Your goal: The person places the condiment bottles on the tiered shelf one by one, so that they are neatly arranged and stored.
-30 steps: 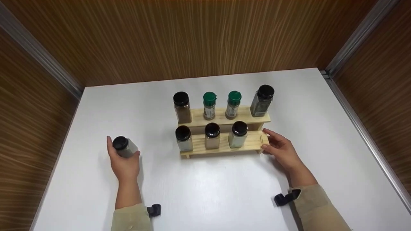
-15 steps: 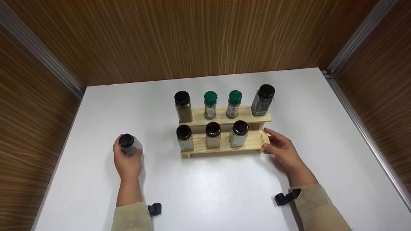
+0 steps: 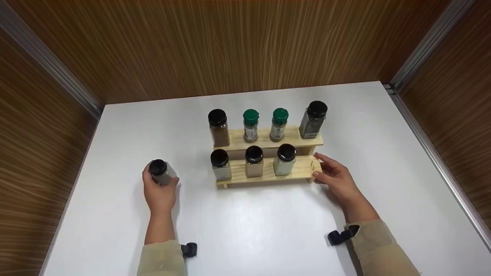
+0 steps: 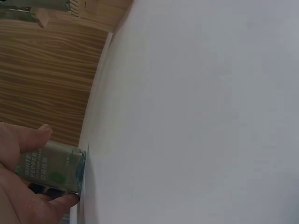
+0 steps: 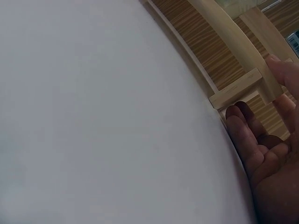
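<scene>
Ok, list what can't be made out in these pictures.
- Jar base: head view, hidden by the left hand.
- Jar's cap: left wrist view, cut off behind the palm; only part of the label reads.
- Rack jar labels: head view, too small to read.
- Rack's jars: right wrist view, cut off by the top edge.
- Right hand grip on the rack's end: fingertips partly hidden in both views.

White tabletop (image 3: 249, 226) boxed in by wood-grain walls (image 3: 215, 46) with metal corner strips. Seven jars parked mid-table: back row at 12 o'clock has a black-capped brown jar (image 3: 218, 127), two green-capped ones (image 3: 250, 125) (image 3: 279, 124), and a dark jar (image 3: 313, 119); three black-capped pale jars (image 3: 254, 161) in front.
</scene>
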Action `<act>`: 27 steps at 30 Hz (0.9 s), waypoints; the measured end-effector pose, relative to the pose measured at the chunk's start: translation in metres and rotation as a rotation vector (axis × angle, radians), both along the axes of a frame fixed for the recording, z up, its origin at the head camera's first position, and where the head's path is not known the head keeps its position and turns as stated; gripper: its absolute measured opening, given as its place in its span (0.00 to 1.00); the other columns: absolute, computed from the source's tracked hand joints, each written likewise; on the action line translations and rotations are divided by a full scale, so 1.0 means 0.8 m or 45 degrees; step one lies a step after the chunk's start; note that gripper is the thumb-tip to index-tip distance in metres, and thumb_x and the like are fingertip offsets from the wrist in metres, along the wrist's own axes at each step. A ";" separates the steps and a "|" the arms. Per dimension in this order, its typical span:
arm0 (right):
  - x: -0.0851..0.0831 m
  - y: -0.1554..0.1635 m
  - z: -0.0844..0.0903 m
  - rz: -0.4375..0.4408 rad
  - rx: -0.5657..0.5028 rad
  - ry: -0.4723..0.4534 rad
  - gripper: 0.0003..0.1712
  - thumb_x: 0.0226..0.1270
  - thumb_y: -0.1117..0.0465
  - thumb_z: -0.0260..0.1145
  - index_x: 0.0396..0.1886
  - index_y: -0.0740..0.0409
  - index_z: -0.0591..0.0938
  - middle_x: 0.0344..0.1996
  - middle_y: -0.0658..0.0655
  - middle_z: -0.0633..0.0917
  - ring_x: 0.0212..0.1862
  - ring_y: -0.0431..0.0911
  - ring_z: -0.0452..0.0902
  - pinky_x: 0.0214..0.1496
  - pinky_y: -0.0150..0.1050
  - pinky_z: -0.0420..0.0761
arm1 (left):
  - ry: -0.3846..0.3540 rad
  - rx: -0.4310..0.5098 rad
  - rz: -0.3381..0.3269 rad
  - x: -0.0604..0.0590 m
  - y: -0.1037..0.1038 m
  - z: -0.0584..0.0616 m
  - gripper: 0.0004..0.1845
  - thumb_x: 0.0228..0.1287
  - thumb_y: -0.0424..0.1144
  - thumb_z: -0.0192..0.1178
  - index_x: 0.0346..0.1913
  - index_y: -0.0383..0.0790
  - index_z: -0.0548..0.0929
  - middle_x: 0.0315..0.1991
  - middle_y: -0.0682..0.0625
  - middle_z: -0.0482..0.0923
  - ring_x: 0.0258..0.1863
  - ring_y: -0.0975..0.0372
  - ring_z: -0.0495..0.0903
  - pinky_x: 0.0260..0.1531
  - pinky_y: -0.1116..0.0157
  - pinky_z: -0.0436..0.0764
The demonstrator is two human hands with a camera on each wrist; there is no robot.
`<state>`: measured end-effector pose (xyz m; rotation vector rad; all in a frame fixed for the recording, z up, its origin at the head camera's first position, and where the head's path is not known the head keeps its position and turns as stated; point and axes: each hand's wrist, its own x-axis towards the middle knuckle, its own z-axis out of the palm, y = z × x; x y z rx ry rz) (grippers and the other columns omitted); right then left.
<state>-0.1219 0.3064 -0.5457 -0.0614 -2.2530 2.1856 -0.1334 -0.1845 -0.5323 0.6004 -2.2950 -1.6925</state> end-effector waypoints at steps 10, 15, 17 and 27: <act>0.000 -0.001 -0.002 -0.004 -0.016 0.018 0.35 0.67 0.79 0.70 0.74 0.72 0.73 0.47 0.62 0.84 0.42 0.45 0.85 0.40 0.35 0.87 | -0.004 -0.010 0.003 0.002 0.010 -0.002 0.43 0.66 0.24 0.68 0.81 0.42 0.61 0.80 0.39 0.64 0.80 0.41 0.59 0.76 0.41 0.60; -0.001 0.000 -0.001 0.004 -0.032 0.022 0.36 0.67 0.79 0.71 0.74 0.71 0.73 0.47 0.62 0.84 0.42 0.46 0.85 0.40 0.36 0.87 | 0.028 -0.058 0.007 0.007 0.020 -0.001 0.42 0.65 0.24 0.69 0.80 0.41 0.64 0.79 0.39 0.66 0.78 0.40 0.62 0.74 0.41 0.63; 0.000 0.000 -0.001 0.005 -0.033 0.021 0.36 0.66 0.78 0.72 0.74 0.71 0.73 0.47 0.61 0.84 0.43 0.47 0.85 0.40 0.36 0.88 | 0.066 -0.095 -0.006 0.010 0.024 0.002 0.42 0.64 0.24 0.70 0.79 0.41 0.65 0.78 0.39 0.67 0.77 0.40 0.63 0.73 0.40 0.64; 0.001 -0.001 0.001 0.000 -0.010 0.043 0.41 0.60 0.85 0.70 0.74 0.72 0.72 0.48 0.64 0.84 0.45 0.45 0.85 0.42 0.34 0.86 | 0.196 -0.210 -0.022 0.015 0.039 0.030 0.41 0.64 0.26 0.72 0.77 0.38 0.65 0.71 0.34 0.74 0.70 0.42 0.74 0.63 0.40 0.76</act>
